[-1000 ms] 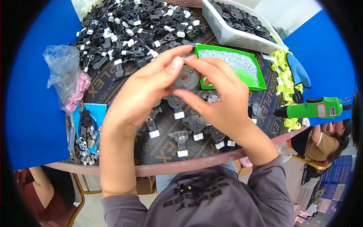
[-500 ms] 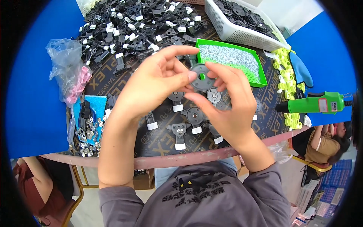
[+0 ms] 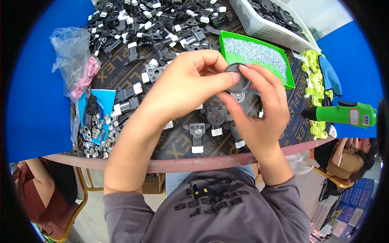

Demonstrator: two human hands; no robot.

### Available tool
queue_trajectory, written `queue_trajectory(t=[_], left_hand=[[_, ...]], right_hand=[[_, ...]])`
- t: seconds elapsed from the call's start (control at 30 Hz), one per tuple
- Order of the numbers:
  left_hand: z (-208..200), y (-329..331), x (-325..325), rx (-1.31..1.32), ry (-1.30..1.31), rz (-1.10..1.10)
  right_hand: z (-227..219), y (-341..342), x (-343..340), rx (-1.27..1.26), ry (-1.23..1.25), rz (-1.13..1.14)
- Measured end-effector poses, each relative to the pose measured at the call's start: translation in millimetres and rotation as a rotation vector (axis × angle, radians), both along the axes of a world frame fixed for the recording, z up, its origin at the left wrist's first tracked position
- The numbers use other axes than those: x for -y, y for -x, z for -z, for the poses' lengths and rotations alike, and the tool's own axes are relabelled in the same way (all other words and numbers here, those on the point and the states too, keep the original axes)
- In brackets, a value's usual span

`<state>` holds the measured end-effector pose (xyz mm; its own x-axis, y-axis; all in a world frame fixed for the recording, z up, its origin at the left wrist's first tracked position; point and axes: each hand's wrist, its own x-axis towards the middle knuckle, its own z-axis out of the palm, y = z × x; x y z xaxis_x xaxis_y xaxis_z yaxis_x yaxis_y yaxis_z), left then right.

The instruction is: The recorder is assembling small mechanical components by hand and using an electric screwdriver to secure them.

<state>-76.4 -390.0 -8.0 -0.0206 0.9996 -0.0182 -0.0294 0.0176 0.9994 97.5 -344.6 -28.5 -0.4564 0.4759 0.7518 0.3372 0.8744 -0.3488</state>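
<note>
Up off the table, a dark grey round plastic disc (image 3: 242, 84) is tilted between my two hands. My left hand (image 3: 198, 77) pinches it, with the thumb flat on its face and the fingers behind. Fingers of my right hand (image 3: 263, 101) curl over the disc's right edge, while its thumb reaches in below. Beneath the hands lie black fittings with white ends. One fitting bears a round disc (image 3: 216, 115); another fitting (image 3: 198, 131) shows a bare metal centre. My hands partly cover more of these fittings.
A heap of black-and-white fittings (image 3: 150, 24) fills the back. A green tray (image 3: 290, 77) of small screws and a white basket (image 3: 259, 28) of black parts stand back right. At right are yellow-green rings (image 3: 310, 77) and a green electric screwdriver (image 3: 344, 114); metal caps (image 3: 97, 135) lie left.
Both hands have moved slightly right with the disc. It has turned over: the holed face seen before is replaced by a smooth, rimmed one under my left thumb.
</note>
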Motion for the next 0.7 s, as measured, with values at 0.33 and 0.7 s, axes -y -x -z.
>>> queue_trajectory(t=[0.33,0.7], left_hand=[[-12,36,16,-0.413,-0.035,0.062],[-7,60,13,-0.329,-0.211,-0.272]], right_hand=[[-22,-29,9,0.377,0.278,-0.391],[26,-38,36,0.495,0.343,-0.689]])
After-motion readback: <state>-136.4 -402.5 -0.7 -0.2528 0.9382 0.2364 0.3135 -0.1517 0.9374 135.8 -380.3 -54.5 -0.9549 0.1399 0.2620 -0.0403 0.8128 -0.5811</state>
